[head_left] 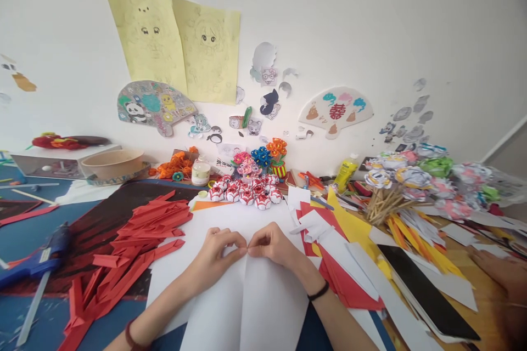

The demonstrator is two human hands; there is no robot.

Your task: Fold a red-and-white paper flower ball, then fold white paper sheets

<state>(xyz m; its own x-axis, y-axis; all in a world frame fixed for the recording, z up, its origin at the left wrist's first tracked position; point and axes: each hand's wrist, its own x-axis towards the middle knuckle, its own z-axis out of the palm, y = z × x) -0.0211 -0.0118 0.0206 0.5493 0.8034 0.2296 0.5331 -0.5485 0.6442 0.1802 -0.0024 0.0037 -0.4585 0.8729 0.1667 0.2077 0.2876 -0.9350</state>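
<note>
A large white sheet of paper (218, 318), with a crease or fold line running down its middle, stands up toward me. My left hand (214, 255) pinches its far edge at the crease between thumb and index finger. Right beside it my right hand (276, 248) pinches the same edge, the fingertips nearly touching. More white paper (247, 216) lies flat beneath and beyond my hands. Folded red paper strips (135, 236) are heaped to the left. Red-and-white paper flowers (247, 194) sit in a cluster just past the paper.
A blue glue gun (49, 255) lies at left. At right are a black-screened tablet (428, 290), red paper (343, 279) and a bunch of paper flowers (411, 175). Another person's hand (500, 274) rests at the right edge. A glue jar (201, 171) and yellow bottle (346, 171) stand near the wall.
</note>
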